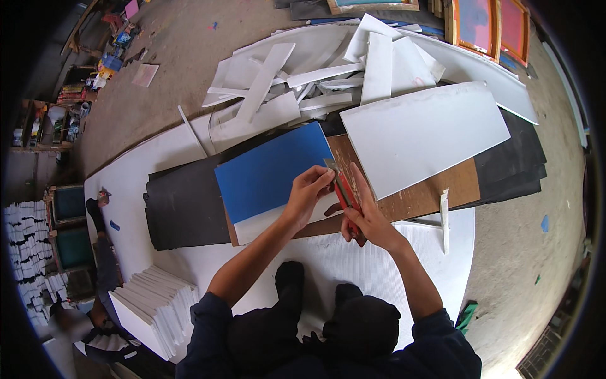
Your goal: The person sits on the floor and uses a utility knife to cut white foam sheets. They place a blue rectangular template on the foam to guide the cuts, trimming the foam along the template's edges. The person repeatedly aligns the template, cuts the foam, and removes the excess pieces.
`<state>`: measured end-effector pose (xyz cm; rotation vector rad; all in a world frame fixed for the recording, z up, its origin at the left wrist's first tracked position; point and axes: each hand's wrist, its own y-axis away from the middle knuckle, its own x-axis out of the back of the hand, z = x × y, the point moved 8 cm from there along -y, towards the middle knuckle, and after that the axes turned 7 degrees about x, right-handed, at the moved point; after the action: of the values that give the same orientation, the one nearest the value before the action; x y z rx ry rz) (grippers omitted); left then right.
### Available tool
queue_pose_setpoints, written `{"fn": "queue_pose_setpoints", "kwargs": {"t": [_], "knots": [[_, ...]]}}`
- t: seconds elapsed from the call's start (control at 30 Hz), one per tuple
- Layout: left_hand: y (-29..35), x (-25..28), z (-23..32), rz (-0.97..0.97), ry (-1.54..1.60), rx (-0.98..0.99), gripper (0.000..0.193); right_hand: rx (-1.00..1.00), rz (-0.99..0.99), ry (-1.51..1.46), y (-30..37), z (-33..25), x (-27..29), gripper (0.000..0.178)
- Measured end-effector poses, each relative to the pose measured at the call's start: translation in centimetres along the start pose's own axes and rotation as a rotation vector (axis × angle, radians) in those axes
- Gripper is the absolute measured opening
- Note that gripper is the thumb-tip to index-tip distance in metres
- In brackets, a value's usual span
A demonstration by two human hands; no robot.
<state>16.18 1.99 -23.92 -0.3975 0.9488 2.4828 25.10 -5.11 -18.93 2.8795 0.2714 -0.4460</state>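
A red utility knife (346, 192) is held upright over the work boards, its metal blade end pointing away from me. My right hand (368, 218) is closed around its lower body, with the index finger stretched along the side. With thumb and fingers pinched together, my left hand (309, 192) grips the knife's head by the blade. Beneath my hands lie a blue sheet (274, 167) and a white strip beside it, on a brown board (410, 196). To the right, a large white foam board (429, 136) rests partly on the brown board.
White offcuts (328, 76) are heaped beyond the boards. Black sheets (183, 208) lie under the work. A stack of white boards (158, 303) stands at lower left, near another person (101, 309). A narrow white strip (444, 221) lies at right. Framed screens (476, 25) stand at far right.
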Motion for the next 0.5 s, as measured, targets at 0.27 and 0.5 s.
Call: {"fn": "queue_pose_setpoints", "kwargs": {"t": [0.27,0.5], "knots": [[-2.5,1.7,9.3,0.438,-1.381,-0.901,0.048,-0.106,0.337,0.498,-1.1,3.8,5.2,0.03],[-5.2,3.8,5.1,0.452,-1.57,-0.795,0.058,-0.057,0.415,0.814,-4.8,1.8,5.5,0.023]]}}
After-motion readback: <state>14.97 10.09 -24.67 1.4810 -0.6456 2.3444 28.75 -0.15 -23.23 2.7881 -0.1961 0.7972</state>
